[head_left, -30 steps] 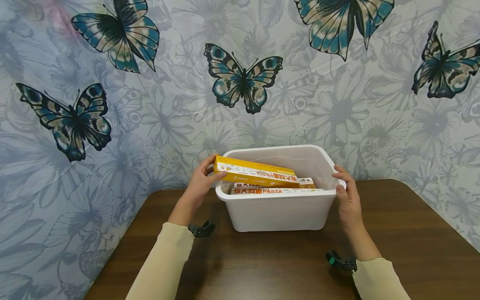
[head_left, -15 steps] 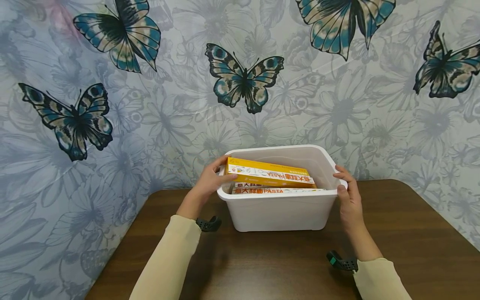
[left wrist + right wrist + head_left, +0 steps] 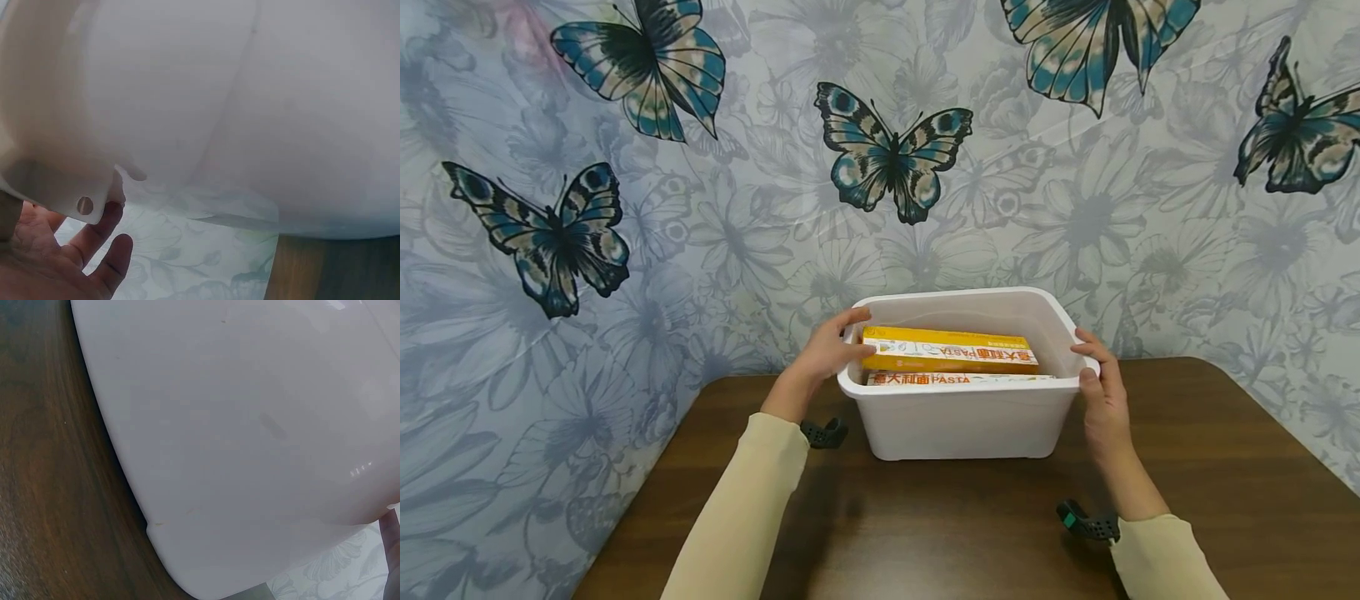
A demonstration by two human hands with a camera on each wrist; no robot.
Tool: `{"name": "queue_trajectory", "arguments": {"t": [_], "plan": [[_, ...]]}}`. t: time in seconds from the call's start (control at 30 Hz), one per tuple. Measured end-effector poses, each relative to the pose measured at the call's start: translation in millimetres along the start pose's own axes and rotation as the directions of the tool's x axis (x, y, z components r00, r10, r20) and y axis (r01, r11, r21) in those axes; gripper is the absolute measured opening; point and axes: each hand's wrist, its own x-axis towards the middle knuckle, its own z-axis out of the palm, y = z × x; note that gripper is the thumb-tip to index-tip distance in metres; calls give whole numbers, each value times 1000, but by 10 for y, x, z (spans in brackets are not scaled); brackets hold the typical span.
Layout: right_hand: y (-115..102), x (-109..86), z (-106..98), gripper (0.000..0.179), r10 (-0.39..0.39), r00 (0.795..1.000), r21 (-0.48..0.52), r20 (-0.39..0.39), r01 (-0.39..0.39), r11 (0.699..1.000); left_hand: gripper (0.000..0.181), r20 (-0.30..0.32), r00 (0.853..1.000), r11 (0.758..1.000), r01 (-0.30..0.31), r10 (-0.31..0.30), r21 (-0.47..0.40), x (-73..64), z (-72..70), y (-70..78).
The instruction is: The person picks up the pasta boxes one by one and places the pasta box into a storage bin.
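A white plastic storage bin [image 3: 958, 425] stands on the table, long side toward me. Inside it, a yellow pasta box [image 3: 951, 350] lies lengthwise on top, with a white-faced pasta box [image 3: 958, 379] in front of it along the near wall. My left hand [image 3: 827, 354] is at the bin's left end, thumb at the yellow box's end, index finger reaching over the rim. In the left wrist view the other fingers [image 3: 94, 240] extend outside beneath the rim flange. My right hand [image 3: 1105, 400] grips the right rim, fingers over it and thumb in front.
The brown wooden table [image 3: 940, 517] extends to both sides and in front of the bin. Close behind stands a wall covering [image 3: 760, 250] with butterflies and flowers. Black bands [image 3: 825, 433] are worn on both wrists.
The yellow pasta box has slid right and settled lower and flatter into the bin. My left hand has moved right to the rim; my right hand keeps its hold.
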Motion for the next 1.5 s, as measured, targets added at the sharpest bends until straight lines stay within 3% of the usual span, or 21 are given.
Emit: {"name": "queue_trajectory", "arguments": {"t": [0.33, 0.5, 0.67, 0.77, 0.9, 1.03, 1.2, 1.27, 1.37, 1.43, 1.5], "plan": [[-3, -7, 15, 33, 5, 1000, -3, 3, -5, 1000, 64, -42, 996, 996, -80, 78, -48, -21, 28, -73], [-22, -13, 22, 33, 10, 1000, -2, 1, -10, 1000, 57, -78, 995, 985, -67, 55, -158, -57, 62, -142], [-41, -11, 15, 33, 16, 1000, -12, 5, -16, 1000, 48, -126, 991, 960, -85, 52, -267, -109, 102, -226], [-57, 1, -22, 32, 24, 999, -51, 29, -23, 998, 45, -161, 986, 943, -98, 48, -317, -184, 138, -272], [-109, 25, -109, 31, 37, 995, -181, 97, -19, 983, 45, -184, 981, 925, -124, 60, -360, -311, 192, -342], [-207, 46, -199, 31, 37, 982, -363, 184, 32, 931, 46, -196, 969, 933, -202, 148, -297, -439, 230, -391], [-350, 95, -265, 36, 44, 965, -542, 260, 108, 833, 48, -212, 934, 948, -308, 287, -76, -595, 250, -416], [-399, 119, -278, 38, 50, 955, -601, 291, 142, 786, 50, -222, 916, 942, -333, 333, 40, -671, 251, -428], [-466, 147, -296, 46, 76, 942, -679, 328, 179, 712, 53, -233, 887, 913, -359, 399, 196, -766, 246, -456], [-506, 156, -313, 53, 99, 934, -717, 345, 193, 670, 56, -226, 886, 899, -342, 406, 273, -829, 231, -470], [-540, 158, -338, 61, 121, 928, -746, 353, 201, 635, 60, -199, 894, 887, -323, 401, 331, -879, 202, -479]]}}
